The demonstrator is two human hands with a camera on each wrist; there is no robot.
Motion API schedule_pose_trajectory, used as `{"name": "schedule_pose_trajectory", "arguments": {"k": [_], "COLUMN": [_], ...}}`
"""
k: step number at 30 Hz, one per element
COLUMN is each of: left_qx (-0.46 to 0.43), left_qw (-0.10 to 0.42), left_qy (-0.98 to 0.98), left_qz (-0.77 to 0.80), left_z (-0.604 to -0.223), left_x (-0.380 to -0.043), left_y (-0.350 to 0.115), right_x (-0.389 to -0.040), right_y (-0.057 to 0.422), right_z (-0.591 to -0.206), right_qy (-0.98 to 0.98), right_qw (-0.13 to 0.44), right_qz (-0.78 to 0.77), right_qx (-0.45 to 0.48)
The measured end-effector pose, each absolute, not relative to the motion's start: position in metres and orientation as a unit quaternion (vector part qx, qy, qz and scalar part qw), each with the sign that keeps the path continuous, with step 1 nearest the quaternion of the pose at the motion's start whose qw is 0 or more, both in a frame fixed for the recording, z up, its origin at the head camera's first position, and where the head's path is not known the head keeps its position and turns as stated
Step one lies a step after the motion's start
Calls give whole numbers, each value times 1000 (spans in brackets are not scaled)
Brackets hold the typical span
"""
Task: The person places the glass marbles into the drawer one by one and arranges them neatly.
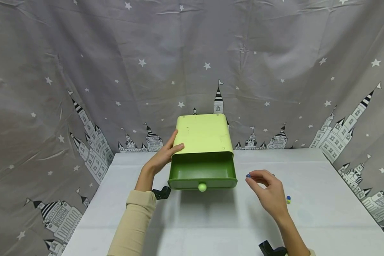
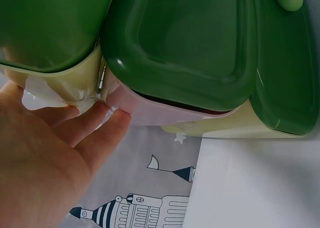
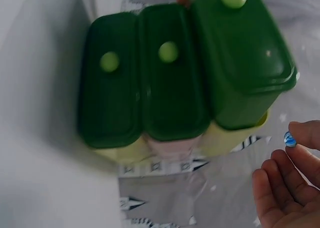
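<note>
A drawer unit point(image 1: 202, 132) with a yellow-green casing stands on the white table. Its top green drawer point(image 1: 202, 184) is pulled out, exposing the inside. Two more green drawer fronts with round knobs show beneath it in the right wrist view, both pushed in. My left hand point(image 1: 161, 156) rests on the unit's left side, thumb at the top edge, fingers extended along the casing point(image 2: 180, 119). To the right of the open drawer, my right hand point(image 1: 268, 193) pinches a small blue swirled marble point(image 3: 289, 139) between thumb and index finger.
Small blue and yellow-green pieces point(image 1: 288, 200) lie on the white table point(image 1: 323, 209) just right of my right hand. A grey curtain point(image 1: 192, 53) printed with castles and stars hangs behind and at the sides.
</note>
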State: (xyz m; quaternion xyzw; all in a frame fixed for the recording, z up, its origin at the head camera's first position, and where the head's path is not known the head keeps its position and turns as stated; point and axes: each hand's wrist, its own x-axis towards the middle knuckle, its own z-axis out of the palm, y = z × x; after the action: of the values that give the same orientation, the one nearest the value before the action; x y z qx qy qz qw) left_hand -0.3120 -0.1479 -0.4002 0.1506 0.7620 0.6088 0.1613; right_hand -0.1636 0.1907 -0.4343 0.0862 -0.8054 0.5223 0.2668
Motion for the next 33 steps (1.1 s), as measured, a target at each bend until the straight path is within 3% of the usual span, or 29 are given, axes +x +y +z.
{"name": "schedule_pose_trajectory", "arguments": {"k": [23,33], "left_qx": [157,156], "left_qw": [156,156], "left_qy": [757,757], "left_qz": [615,614], "left_z": [-399,-399], "left_x": [-310,-310], "left_y": [-146,-146], "right_x": [-152,-179], "right_y": [131,115], "right_z": [-373,-391], "right_qy": [-764,-758], "right_qw": [302,288], "right_qz": [536,536], "right_qx": [195,236]}}
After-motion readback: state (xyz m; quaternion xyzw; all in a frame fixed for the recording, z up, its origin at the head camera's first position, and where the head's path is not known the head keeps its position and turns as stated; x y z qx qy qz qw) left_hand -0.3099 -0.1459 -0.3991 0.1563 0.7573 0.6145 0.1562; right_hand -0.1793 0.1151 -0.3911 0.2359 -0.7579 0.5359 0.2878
